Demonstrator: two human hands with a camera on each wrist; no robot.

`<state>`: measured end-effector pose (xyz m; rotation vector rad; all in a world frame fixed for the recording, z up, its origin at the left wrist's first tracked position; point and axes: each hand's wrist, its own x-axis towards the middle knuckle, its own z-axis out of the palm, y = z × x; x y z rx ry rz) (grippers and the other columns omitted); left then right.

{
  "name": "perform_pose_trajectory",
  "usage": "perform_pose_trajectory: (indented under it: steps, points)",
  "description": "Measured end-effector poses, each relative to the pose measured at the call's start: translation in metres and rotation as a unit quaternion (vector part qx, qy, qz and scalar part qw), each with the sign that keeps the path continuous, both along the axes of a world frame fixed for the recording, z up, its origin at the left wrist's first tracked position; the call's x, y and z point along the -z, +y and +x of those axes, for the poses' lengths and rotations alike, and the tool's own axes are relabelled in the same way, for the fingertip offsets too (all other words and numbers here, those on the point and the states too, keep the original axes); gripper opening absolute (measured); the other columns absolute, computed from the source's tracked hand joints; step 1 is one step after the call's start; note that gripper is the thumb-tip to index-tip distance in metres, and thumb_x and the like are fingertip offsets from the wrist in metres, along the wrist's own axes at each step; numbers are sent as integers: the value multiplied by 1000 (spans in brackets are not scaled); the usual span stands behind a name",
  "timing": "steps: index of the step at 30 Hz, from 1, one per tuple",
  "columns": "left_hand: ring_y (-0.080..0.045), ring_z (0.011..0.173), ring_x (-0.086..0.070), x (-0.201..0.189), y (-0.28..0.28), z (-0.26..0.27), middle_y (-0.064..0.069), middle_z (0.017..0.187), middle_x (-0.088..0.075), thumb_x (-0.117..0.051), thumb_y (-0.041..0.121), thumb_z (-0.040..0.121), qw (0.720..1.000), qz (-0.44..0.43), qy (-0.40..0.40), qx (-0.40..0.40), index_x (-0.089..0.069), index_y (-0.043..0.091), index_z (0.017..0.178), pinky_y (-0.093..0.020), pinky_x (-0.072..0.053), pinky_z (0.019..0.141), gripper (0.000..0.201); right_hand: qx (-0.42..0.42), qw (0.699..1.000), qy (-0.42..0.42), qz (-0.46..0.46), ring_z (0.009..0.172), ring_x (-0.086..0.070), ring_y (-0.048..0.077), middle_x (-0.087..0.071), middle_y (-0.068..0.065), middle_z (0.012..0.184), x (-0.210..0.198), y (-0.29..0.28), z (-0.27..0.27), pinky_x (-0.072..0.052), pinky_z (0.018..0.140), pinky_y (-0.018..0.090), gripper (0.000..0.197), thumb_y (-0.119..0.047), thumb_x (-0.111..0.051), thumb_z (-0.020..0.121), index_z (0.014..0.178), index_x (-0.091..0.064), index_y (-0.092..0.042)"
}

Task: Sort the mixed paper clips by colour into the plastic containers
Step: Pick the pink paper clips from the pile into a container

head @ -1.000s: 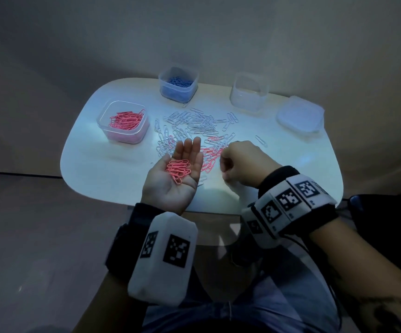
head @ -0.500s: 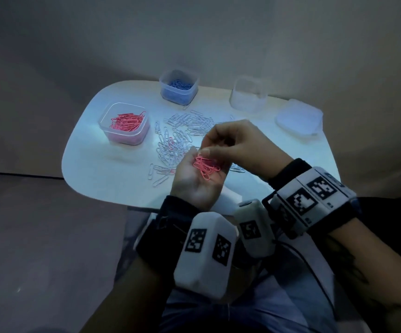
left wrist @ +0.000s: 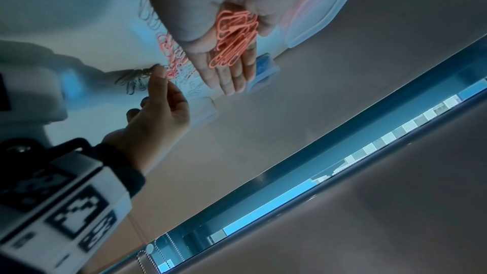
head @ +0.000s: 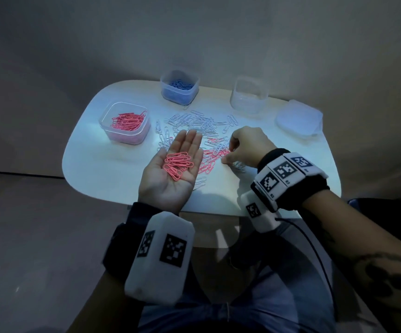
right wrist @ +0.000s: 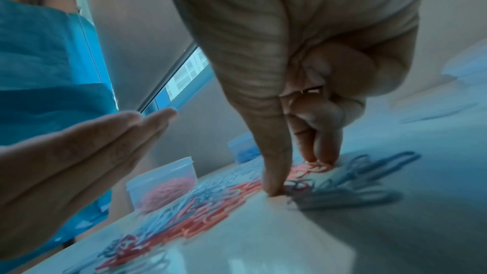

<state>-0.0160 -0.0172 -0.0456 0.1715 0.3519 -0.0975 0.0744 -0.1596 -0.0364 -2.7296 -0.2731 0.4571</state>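
The right hand (head: 244,146), fingers (right wrist: 274,182) curled down pinching at the loose pink wire paper clips (head: 210,158) on the white surface (head: 113,174), works just right of the flat-open left hand (head: 173,169) cupping gathered pink clips (head: 177,164).

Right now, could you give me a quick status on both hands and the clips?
Left hand open, palm up, carrying pink clips. Right hand fingertips down in the mixed pile, grip unclear. Pink container unobstructed.
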Motion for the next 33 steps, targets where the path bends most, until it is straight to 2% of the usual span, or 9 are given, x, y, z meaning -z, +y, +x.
perform_pose_trajectory:
  steps: [2,5,7,12,17,23,26,29,33]
  points:
    - [-20,99,-63,-2,-3,0,-19,93,-71,-21,27,102,1000,1,4,6,-72,-6,79,-41,-57,64,65,-1,1000,2,3,91,-60,24,-66,10,95,-1,3,4,-49,81,33,21,-21,-77,73,77,-59,-12]
    - [-24,123,-51,-6,-10,2,-17,97,-70,-20,28,102,1000,9,15,18,-66,-4,91,-42,-51,77,57,-7,1000,21,-9,88,-61,22,-65,8,87,-2,7,8,-48,78,30,14,-17,-75,75,77,-62,-12]
    - [-24,130,-45,-9,-13,3,-11,105,-67,-18,28,102,1000,6,19,22,-61,-2,97,-38,-46,79,53,-8,999,32,-21,87,-60,21,-63,7,84,-3,9,9,-47,75,28,14,-17,-73,77,83,-65,-7]
    - [-24,130,-44,-10,-17,4,-12,104,-68,-18,28,103,999,-1,15,29,-60,-2,98,-37,-45,78,52,0,998,47,-38,87,-62,24,-63,10,87,-5,11,9,-51,77,31,25,-13,-70,78,99,-66,-1]
    - [-25,131,-44,-11,-18,4,-10,111,-61,-17,28,103,1000,2,6,30,-60,-2,101,-40,-45,80,52,4,999,35,-36,78,-60,25,-59,12,84,-2,14,6,-55,76,34,18,-8,-68,76,92,-63,0]
    - [-26,131,-44,-9,-19,4,-11,111,-61,-18,29,102,999,19,14,46,-59,-3,102,-39,-44,81,52,15,997,64,-35,73,-60,26,-60,11,75,-6,14,9,-56,77,36,14,-4,-71,72,69,-57,-4]
    - [-25,127,-46,-8,-18,5,-11,111,-61,-18,30,102,997,31,18,62,-59,-3,104,-39,-45,79,52,18,997,57,-41,74,-58,23,-58,9,71,-7,15,10,-53,70,30,12,-7,-73,72,77,-62,-4]
    - [-24,124,-48,-8,-16,6,-12,112,-61,-18,30,102,997,35,19,65,-58,-4,105,-40,-45,81,53,22,997,48,-49,74,-55,23,-51,6,63,-8,18,8,-43,52,24,13,-6,-69,75,73,-56,-7]
    - [-25,126,-47,-9,-14,7,-13,112,-61,-17,30,103,998,29,18,59,-59,-5,104,-39,-46,81,54,25,996,67,-59,66,-52,21,-50,5,61,-11,19,9,-35,45,21,24,-6,-70,73,61,-50,-8]
